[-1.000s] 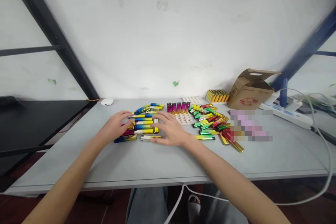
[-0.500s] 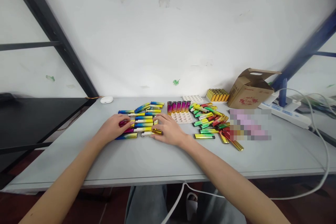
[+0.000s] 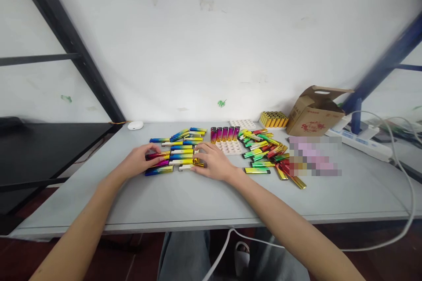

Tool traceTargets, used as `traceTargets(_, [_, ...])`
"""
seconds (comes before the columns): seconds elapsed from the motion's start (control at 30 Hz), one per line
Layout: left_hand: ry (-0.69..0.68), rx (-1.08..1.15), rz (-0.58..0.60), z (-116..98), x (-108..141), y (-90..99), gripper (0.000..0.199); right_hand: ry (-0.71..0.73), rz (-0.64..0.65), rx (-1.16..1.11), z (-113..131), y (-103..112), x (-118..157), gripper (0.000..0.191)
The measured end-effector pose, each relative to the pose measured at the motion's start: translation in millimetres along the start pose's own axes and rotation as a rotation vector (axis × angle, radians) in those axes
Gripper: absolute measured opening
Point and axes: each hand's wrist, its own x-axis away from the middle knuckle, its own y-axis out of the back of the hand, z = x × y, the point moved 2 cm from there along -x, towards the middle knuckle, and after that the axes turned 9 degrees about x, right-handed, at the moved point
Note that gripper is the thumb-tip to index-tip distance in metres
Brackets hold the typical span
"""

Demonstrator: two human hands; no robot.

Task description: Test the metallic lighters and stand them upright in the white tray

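Observation:
Metallic-coloured lighters lie side by side in rough rows between my hands. At the left end, my left hand has its thumb and fingers around a red-purple lighter, with a second purple lighter by the thumb. At the right end, my right hand curls its fingers and thumb about a gold lighter; its palm side is partly hidden. A blue-yellow lighter lies nearest me. Behind, several purple lighters stand upright in a white holed tray.
Right of my hands is a loose pile of green, red and gold lighters. Further back are another white tray, a tray of gold lighters and a cardboard box. A power strip and white case flank these.
My left hand has drawn slightly left and its fingers have pulled back, uncovering more of the red-purple lighters. My right hand has shifted only a little to the right.

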Motion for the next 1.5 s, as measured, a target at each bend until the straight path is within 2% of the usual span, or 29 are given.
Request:
traceTargets(0.1, [-0.006, -0.022, 0.079, 0.5, -0.5, -1.3, 0.062, -0.009, -0.008, -0.002, -1.7, 2.1, 0.2, 0.033])
traceTargets(0.27, [-0.053, -0.088, 0.124, 1.5, -4.7, -3.7, 0.061, -0.032, -0.020, -0.022, -3.6, 2.8, 0.7, 0.032])
traceTargets(0.47, [-0.150, -0.137, 0.046, 1.2, -6.7, -7.1, 0.060, -0.042, -0.026, -0.046, -2.7, 5.8, 0.0, 0.026])
traceTargets(0.8, [-0.111, -0.143, 0.002, -7.3, -4.1, -6.7, 0.054, -0.095, -0.052, -0.059, -9.8, 16.8, 0.2, 0.022])
traceTargets(0.93, [-0.143, -0.075, -0.165, -24.5, -7.6, -7.8, 0.054, -0.122, -0.127, -0.064, -17.8, 24.4, -0.7, 0.022])
traceTargets(1.03, [-0.239, 0.016, -0.200, -59.1, -17.8, -21.3, 0.047, -0.176, -0.193, -0.080, -26.3, 33.9, -0.1, 0.026])
traceTargets(1.13, [-0.335, 0.081, -0.080, -98.5, -34.5, -49.4, 0.039, -0.247, -0.224, -0.089, -35.8, 42.5, 2.3, 0.034])
traceTargets(1.23, [-0.387, 0.112, 0.002, -123.3, -49.2, -79.2, 0.031, -0.318, -0.186, -0.049, -43.8, 45.7, 4.7, 0.034])
traceTargets(1.37, [-0.394, 0.211, 0.007, -126.7, -53.2, -99.7, 0.023, -0.372, -0.085, 0.001, -47.3, 43.6, 5.2, 0.025])
traceTargets(1.5, [-0.353, 0.181, 0.035, -117.1, -45.7, -95.8, 0.035, -0.380, -0.076, -0.056, -43.2, 40.6, 4.1, 0.020])
